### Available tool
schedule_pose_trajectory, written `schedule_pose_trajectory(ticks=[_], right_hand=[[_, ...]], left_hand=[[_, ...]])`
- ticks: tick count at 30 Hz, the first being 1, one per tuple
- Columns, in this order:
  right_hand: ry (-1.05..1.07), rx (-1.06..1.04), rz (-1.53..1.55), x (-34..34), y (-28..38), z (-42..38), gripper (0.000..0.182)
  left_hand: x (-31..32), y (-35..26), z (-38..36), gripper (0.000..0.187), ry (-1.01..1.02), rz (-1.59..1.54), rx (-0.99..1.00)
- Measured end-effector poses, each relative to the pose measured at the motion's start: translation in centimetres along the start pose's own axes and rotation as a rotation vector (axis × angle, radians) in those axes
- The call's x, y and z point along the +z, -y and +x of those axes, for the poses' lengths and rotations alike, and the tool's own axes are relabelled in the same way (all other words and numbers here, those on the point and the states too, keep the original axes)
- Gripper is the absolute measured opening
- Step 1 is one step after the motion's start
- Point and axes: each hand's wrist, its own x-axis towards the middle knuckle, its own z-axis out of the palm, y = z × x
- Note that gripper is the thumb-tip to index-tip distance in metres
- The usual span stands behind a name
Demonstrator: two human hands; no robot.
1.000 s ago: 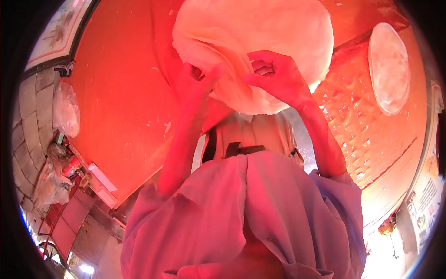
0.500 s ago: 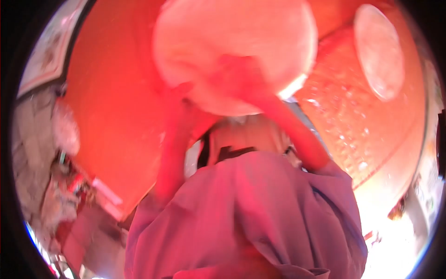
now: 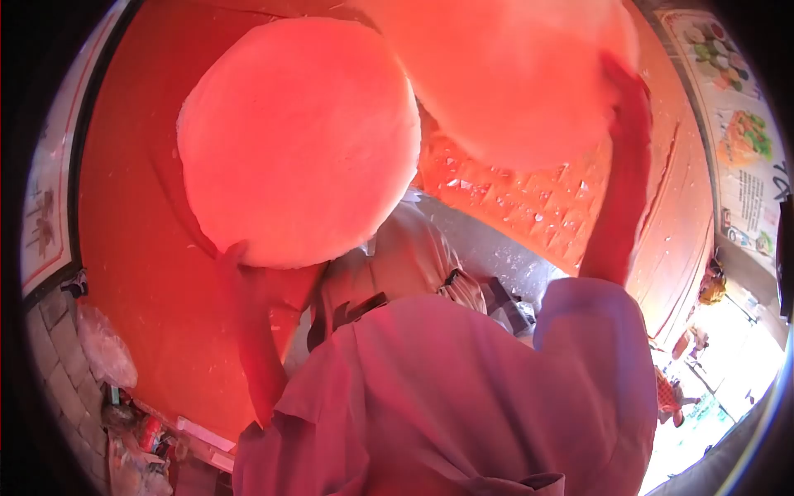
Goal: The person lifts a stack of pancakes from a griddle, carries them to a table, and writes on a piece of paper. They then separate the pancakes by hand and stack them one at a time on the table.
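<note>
A thin, pale round sheet (image 3: 298, 140), tinted red by the light, lies on the orange-red surface (image 3: 165, 331) left of centre. My left hand (image 3: 233, 258) touches its lower-left edge, with most of its fingers hidden or too dark to make out. At the upper right, a second round sheet (image 3: 504, 83) is slightly blurred and meets the first one's right edge. My right hand (image 3: 627, 89) has its fingers closed on that sheet's right edge. Part of this sheet lies over a textured orange area (image 3: 529, 198) with small bumps.
A printed poster (image 3: 744, 140) with food pictures borders the right side. At the left edge is another printed panel (image 3: 50, 190). A clear plastic bag (image 3: 106, 345) and small packets (image 3: 150, 434) sit at the lower left. People (image 3: 672, 397) show at the lower right.
My right hand has moved from the middle sheet to the right edge of the other sheet, which now adjoins the first. My left hand is lower and further left. The view has shifted.
</note>
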Motion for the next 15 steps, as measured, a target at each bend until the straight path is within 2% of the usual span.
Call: schedule_pose_trajectory(ticks=[1, 3, 5, 6, 7, 8, 9, 10, 12, 13, 15], right_hand=[[-0.042, -0.016, 0.022, -2.5, -0.4, -0.4, 0.041], [-0.314, -0.110, -0.526, -7.6, -2.9, 0.7, 0.050], [-0.564, -0.403, -1.100, -9.4, -6.1, 0.8, 0.054], [-0.628, -0.693, -1.093, -9.0, -8.5, 1.4, 0.056], [-0.513, -0.796, -0.937, -2.5, -6.2, -1.7, 0.050], [-0.364, -0.585, -0.885, 3.0, -4.0, -5.7, 0.056], [0.010, -0.190, -0.121, 7.3, -4.7, -7.5, 0.051], [0.277, -0.119, -0.016, 11.6, -4.0, -10.4, 0.050], [0.797, 0.116, 0.129, 20.2, -2.6, -16.2, 0.048], [0.949, -0.123, -0.233, 22.6, -1.3, -18.7, 0.047], [1.087, -0.105, -0.223, 25.5, -2.8, -20.2, 0.045]], left_hand=[[0.8, 0.0, -0.2, 0.041, -0.002, -0.001, 0.012], [2.2, -0.3, -0.7, 0.041, -0.011, 0.001, 0.037], [3.2, -0.6, -0.8, 0.041, 0.001, 0.022, 0.061], [3.8, -0.8, -0.9, 0.041, 0.020, 0.047, 0.083], [4.5, -0.9, -1.1, 0.040, 0.047, 0.079, 0.106], [5.4, -1.0, -1.2, 0.040, 0.079, 0.116, 0.133], [6.3, -1.0, -1.3, 0.040, 0.112, 0.153, 0.161], [7.2, -1.1, -1.4, 0.040, 0.137, 0.192, 0.193], [8.3, -1.4, -1.4, 0.041, 0.066, 0.341, 0.199], [8.8, -1.5, -1.5, 0.038, 0.087, 0.414, 0.223], [9.1, -1.7, -1.4, 0.043, 0.021, 0.422, 0.213]])
